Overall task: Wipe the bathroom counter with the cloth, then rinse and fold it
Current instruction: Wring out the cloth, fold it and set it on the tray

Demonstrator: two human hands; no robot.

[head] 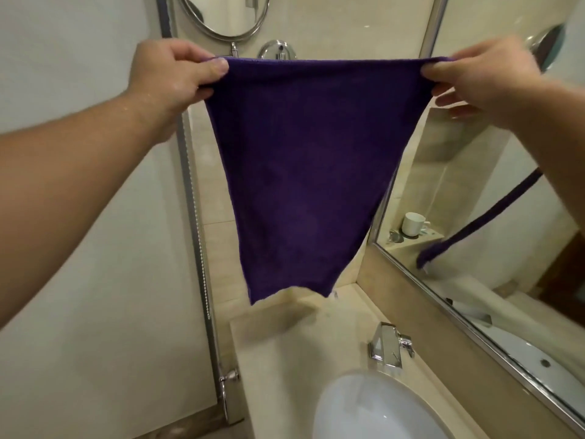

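Observation:
A dark purple cloth (307, 172) hangs spread out flat in the air above the beige stone counter (285, 359). My left hand (174, 74) pinches its upper left corner and my right hand (484, 77) pinches its upper right corner, so the top edge is stretched taut between them. The lower edge hangs free just above the counter's far end. Water drops show on my left forearm.
A white oval basin (373, 410) is sunk in the counter, with a chrome tap (387, 343) behind it. A large wall mirror (506, 232) runs along the right. A round mirror (224, 14) hangs on the far wall. A glass door with a chrome frame (202, 280) stands left.

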